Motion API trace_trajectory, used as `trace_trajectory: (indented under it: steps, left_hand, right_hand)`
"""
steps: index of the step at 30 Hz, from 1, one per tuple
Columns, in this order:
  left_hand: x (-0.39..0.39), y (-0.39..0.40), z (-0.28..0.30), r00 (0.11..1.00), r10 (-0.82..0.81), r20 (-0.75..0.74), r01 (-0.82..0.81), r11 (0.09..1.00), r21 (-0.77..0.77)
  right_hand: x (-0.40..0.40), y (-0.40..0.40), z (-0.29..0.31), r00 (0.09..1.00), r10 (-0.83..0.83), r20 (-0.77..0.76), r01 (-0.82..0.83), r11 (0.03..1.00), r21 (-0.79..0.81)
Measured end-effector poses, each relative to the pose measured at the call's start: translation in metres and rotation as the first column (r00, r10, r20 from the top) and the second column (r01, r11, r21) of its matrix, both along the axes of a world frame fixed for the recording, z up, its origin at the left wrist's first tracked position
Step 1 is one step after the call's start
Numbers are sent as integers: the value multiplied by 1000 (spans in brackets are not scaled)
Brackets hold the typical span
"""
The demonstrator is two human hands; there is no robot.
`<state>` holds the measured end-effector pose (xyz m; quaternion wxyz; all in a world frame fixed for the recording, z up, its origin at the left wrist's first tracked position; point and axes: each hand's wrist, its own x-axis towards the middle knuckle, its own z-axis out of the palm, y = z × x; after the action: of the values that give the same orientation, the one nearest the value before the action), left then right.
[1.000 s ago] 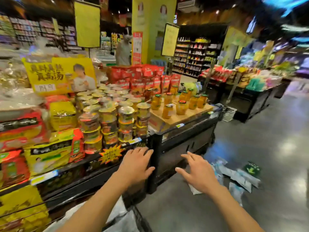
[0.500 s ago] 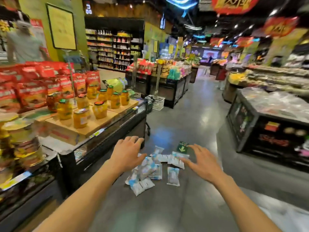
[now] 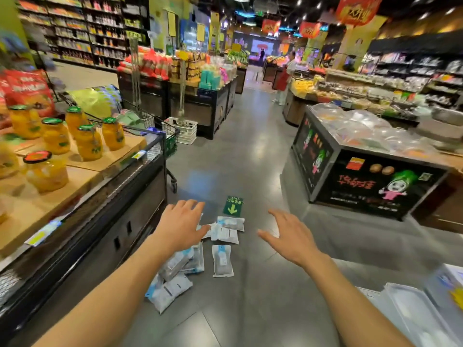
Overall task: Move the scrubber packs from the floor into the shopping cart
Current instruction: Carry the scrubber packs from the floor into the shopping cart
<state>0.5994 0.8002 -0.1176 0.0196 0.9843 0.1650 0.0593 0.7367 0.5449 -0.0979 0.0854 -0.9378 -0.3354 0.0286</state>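
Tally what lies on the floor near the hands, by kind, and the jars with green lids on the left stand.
Scrubber packs on the floor: at least 7 visible, some overlapping or hidden under the left hand
Green exit sticker: 1
Green-lidded jars: 5
Total: 13, at least

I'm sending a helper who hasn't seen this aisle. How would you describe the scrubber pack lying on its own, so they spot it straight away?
Find the green exit arrow sticker on the grey aisle floor, beside the jar display. The scrubber packs are scattered just on the near side of it. The lone pack lies flat, lengthwise, at the right edge of the group, touching none of the others, while those to its left overlap in a heap.
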Motion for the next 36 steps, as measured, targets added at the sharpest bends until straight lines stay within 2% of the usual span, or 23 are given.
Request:
trace_trajectory:
  steps: [4, 11, 20, 23, 28, 36]
  left_hand:
    - [68, 45, -14, 999, -18, -42, 17, 999, -27]
    - [184, 99, -60, 993, -4, -120, -12, 991, -135]
    - [362, 179, -149, 962, 58, -267, -116, 971, -208]
    - [426, 221, -209, 964, 93, -248, -154, 958, -241]
    - [496, 274, -363, 951, 110, -290, -196, 938, -287]
    - [485, 311, -614, 854, 30, -519, -220, 926, -308]
  right_hand:
    - [60, 35, -2, 997, -70, -29, 70, 997, 8]
    - [170, 82, -43, 987, -127, -100, 125, 992, -26]
    - [363, 178, -144, 945, -122, -303, 97, 990, -98]
    - [424, 217, -211, 925, -143, -351, 115, 988, -101]
    - [493, 269, -363, 877, -153, -455, 116, 987, -107]
    - [506, 305, -619, 799, -217, -561, 97, 967, -236]
